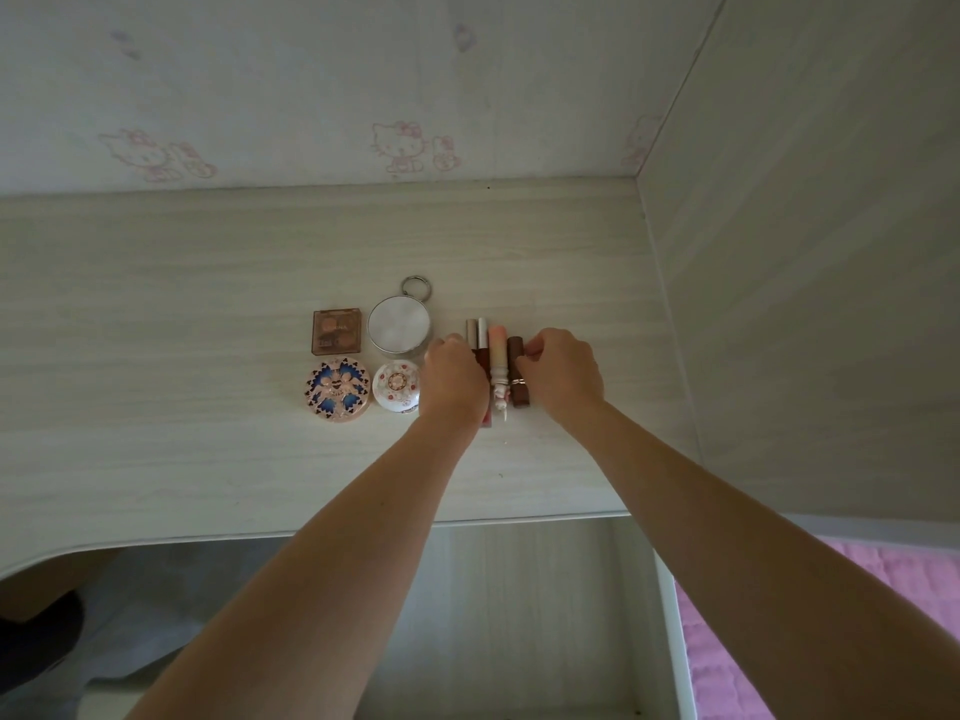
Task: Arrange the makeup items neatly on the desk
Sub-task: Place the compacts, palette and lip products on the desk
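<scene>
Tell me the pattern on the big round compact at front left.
Blue and gold ornamental pattern on the round compact, head view.

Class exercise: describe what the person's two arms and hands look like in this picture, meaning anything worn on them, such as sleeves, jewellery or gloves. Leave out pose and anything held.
Both forearms are bare up to the bottom edge of the picture; no sleeves show. The left hand and right hand wear no gloves. No watch, bracelet or ring is visible on either wrist or on the fingers that show.
</scene>
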### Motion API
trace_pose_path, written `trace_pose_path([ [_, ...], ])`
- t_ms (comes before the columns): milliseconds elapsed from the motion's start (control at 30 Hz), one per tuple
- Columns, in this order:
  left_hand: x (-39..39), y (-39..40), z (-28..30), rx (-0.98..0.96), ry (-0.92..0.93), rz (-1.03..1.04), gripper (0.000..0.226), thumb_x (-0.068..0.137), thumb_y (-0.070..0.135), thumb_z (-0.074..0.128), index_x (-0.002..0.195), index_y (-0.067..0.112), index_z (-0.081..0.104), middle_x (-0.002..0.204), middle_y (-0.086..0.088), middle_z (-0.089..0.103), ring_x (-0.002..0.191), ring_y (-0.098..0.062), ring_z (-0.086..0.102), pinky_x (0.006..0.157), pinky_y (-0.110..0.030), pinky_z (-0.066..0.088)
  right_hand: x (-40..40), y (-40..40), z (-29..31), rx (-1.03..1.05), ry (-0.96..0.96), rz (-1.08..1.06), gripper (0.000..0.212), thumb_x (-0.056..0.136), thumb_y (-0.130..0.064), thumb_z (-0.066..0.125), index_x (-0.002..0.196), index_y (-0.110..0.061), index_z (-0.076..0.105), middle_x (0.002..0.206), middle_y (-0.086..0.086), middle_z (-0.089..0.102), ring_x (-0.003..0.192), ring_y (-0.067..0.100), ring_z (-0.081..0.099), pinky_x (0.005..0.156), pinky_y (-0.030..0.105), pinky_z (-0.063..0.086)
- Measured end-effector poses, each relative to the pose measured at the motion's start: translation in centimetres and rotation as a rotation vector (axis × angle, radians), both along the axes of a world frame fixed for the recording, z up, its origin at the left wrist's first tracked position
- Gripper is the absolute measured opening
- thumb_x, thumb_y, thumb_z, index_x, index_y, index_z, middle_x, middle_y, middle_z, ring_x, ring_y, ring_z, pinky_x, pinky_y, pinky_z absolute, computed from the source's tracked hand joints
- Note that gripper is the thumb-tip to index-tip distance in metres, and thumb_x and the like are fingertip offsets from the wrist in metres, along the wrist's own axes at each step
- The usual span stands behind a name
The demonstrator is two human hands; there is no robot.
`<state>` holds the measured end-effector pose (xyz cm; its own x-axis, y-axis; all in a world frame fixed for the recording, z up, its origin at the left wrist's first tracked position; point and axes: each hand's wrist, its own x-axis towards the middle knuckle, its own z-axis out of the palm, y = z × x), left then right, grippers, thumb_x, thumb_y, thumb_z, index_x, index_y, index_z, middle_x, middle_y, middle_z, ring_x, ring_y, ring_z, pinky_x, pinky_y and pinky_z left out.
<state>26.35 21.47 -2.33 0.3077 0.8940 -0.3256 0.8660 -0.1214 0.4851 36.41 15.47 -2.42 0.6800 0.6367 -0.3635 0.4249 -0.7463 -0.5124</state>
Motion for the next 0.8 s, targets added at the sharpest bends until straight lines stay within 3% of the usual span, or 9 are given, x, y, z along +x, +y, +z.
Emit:
trace_pose_path([
  [100, -0.4, -0.1, 0.3, 0.017, -0.006, -0.020, 0.017, 0.090, -0.002, 0.043, 0.101, -0.001, 0.056, 0.102, -0.018, 0.060, 0.092, -0.030, 0.059, 0.073, -0.035, 0.048, 0.1, -0.5, -0.3, 0.023, 0.059, 0.018, 0.018, 0.087, -0.022, 0.058, 0.104, -0.017, 0.063, 0.094, 0.002, 0.067, 0.081, 0.021, 0.062, 0.070, 0.031, 0.051],
  [233, -1.3, -1.0, 1.1, 0.079, -0.035, -0.071, 0.024, 0.090, -0.003, 0.046, 0.112, -0.001, 0.056, 0.108, -0.017, 0.059, 0.099, -0.029, 0.058, 0.080, -0.032, 0.048, 0.2, -1.7, 0.0, 0.089, 0.102, 0.064, 0.026, 0.087, -0.015, 0.057, 0.113, -0.011, 0.060, 0.101, 0.005, 0.066, 0.081, 0.018, 0.057, 0.070, 0.026, 0.045],
  [367, -3.0, -2.8, 2.1, 0.223, -0.104, -0.182, 0.023, 0.091, 0.002, 0.047, 0.111, -0.001, 0.058, 0.104, -0.015, 0.058, 0.095, -0.030, 0.057, 0.069, -0.030, 0.044, -0.6, -4.1, 1.1, 0.126, 0.063, 0.227, 0.025, 0.089, -0.010, 0.052, 0.114, -0.008, 0.056, 0.110, 0.009, 0.062, 0.099, 0.026, 0.059, 0.087, 0.038, 0.050],
  [500, -5.9, -5.8, 2.3, 0.354, -0.122, -0.289, 0.023, 0.090, 0.010, 0.052, 0.112, 0.006, 0.059, 0.102, -0.010, 0.060, 0.096, -0.026, 0.056, 0.064, -0.034, 0.048, -1.8, -7.9, 1.7, 0.112, -0.074, 0.367, 0.035, 0.093, -0.014, 0.049, 0.128, -0.013, 0.049, 0.124, 0.006, 0.054, 0.112, 0.024, 0.054, 0.093, 0.036, 0.047],
  [800, -14.5, -14.8, 0.7, 0.400, -0.106, -0.359, 0.035, 0.086, 0.007, 0.060, 0.121, 0.007, 0.060, 0.114, -0.007, 0.066, 0.110, -0.025, 0.058, 0.087, -0.038, 0.053, -6.4, -18.6, 1.1, 0.157, -0.182, 0.523, 0.039, 0.093, -0.014, 0.049, 0.133, -0.012, 0.048, 0.131, 0.005, 0.053, 0.120, 0.022, 0.049, 0.093, 0.033, 0.046],
])
